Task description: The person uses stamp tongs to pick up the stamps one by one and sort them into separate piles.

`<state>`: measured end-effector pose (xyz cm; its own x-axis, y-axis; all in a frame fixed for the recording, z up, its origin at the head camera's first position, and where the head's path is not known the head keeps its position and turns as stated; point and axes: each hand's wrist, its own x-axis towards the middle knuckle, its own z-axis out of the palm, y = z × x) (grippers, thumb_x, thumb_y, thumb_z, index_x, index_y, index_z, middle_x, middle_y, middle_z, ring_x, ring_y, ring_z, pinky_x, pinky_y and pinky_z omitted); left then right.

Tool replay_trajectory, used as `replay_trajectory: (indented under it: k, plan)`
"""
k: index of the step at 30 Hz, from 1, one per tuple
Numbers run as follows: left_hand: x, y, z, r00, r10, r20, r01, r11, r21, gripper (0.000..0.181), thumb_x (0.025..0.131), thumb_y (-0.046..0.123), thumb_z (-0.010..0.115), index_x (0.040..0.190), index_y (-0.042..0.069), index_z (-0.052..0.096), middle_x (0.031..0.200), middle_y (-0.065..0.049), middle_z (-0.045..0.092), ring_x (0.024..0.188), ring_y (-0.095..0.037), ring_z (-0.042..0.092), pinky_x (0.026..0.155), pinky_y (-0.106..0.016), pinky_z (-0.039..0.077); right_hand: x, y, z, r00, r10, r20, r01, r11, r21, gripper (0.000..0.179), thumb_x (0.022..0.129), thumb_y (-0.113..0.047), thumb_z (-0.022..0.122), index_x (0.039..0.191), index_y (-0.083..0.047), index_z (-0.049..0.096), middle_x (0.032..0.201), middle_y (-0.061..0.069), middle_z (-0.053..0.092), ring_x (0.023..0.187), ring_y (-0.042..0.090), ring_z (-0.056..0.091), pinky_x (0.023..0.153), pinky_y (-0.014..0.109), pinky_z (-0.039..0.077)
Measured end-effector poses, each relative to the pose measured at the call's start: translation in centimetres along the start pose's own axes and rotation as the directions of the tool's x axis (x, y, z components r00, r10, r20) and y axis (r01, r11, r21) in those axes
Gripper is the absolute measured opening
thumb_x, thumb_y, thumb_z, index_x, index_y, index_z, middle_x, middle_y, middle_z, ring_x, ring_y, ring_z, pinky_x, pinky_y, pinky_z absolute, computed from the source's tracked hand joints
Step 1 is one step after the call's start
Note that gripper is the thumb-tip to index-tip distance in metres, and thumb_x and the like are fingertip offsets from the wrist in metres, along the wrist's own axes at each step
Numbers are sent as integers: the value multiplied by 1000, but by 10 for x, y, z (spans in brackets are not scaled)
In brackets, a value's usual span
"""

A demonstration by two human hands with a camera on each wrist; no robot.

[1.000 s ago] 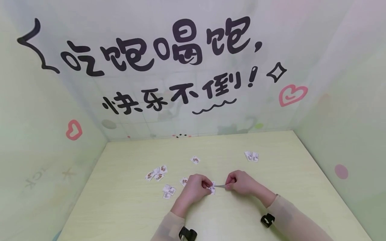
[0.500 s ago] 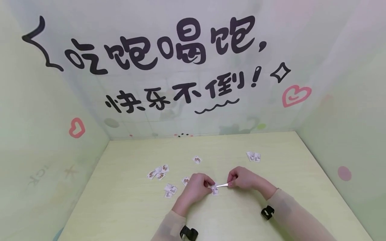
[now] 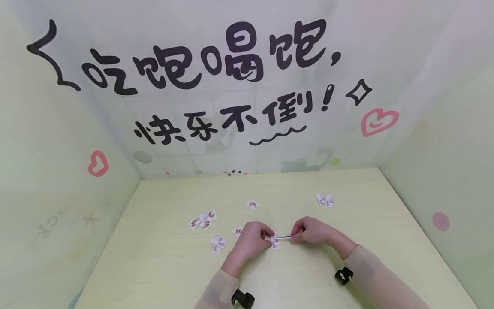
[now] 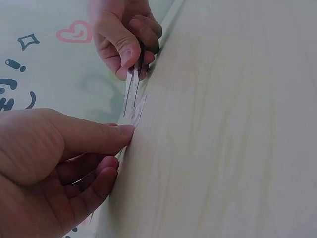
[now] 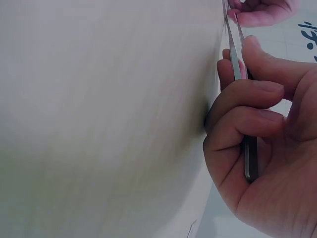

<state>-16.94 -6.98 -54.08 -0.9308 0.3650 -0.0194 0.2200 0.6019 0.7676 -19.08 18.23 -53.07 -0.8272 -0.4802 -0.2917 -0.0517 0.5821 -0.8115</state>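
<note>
My right hand point(image 3: 310, 231) holds a pair of metal tweezers point(image 4: 132, 91) between thumb and fingers, their prongs spread a little apart and pointing at my left hand point(image 3: 252, 241). The left thumb and fingertips pinch the edge of a small white printed card point(image 3: 275, 243) close over the table. In the left wrist view, the tweezer tips reach the card just beyond the left thumb. The dark handle end of the tweezers lies within the curled right fingers in the right wrist view. Beside the left hand, another small card point(image 3: 237, 231) is partly hidden.
On the pale wooden table point(image 3: 162, 266), a group of small printed cards point(image 3: 202, 220) and an overlapping cluster point(image 3: 218, 243) lie left of the hands. A lone card point(image 3: 252, 204) sits farther back, with a pair of cards point(image 3: 324, 200) at the back right. Printed walls enclose the table.
The tweezers have turned slightly in my right hand, and that hand has shifted a little. My left hand stays at the card. The head view has moved slightly.
</note>
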Motion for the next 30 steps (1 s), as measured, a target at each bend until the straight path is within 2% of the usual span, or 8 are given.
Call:
replay_trajectory:
  k: [5, 13, 30]
  plan:
    - [0, -1, 1, 1000, -4, -5, 4, 1000, 5, 22, 80, -7, 85, 97, 6, 82, 76, 3, 62, 71, -9, 53, 65, -27, 46, -6, 1, 5, 1000, -22, 5, 23, 1000, -12, 11, 93, -15, 82, 94, -8, 74, 81, 0, 65, 76, 16, 56, 74, 32, 46]
    - [0, 1, 0, 1000, -8, -8, 8, 1000, -7, 22, 79, -7, 84, 97, 6, 82, 77, 3, 62, 71, -10, 53, 64, -27, 46, -8, 0, 10, 998, -48, -31, 47, 998, -34, 11, 92, -13, 83, 91, -11, 73, 78, -3, 64, 76, 16, 56, 75, 34, 44]
    - [2, 1, -1, 1000, -26, 6, 26, 999, -37, 24, 78, -8, 85, 98, 5, 82, 78, 0, 63, 72, -11, 54, 65, -26, 46, -8, -3, 15, 996, -5, -89, 0, 998, -56, 14, 91, -11, 85, 88, -12, 71, 75, -2, 63, 71, 16, 55, 71, 34, 44]
